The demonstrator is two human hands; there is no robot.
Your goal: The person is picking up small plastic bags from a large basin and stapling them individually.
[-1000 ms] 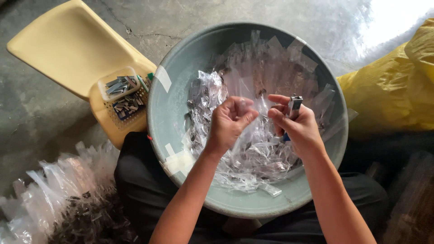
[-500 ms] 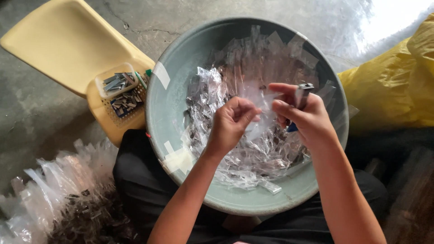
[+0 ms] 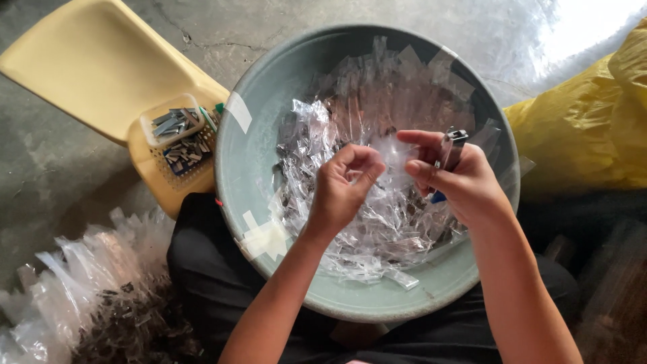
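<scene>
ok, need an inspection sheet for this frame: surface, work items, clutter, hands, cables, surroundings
Surface: grey cracked concrete floor; round grey-green basin rests on the person's lap.
Work items: heap of small clear plastic bags in the basin; a small metal tool with a blue part in the right hand.
Clutter: small tray of metal pieces on a yellow stool; tape patches on the basin rim.
Hands: left hand pinches a clear bag; right hand grips the tool and the bag.
Cables: nothing seen.
Surroundings: pile of filled clear bags lower left; yellow sack at right.
</scene>
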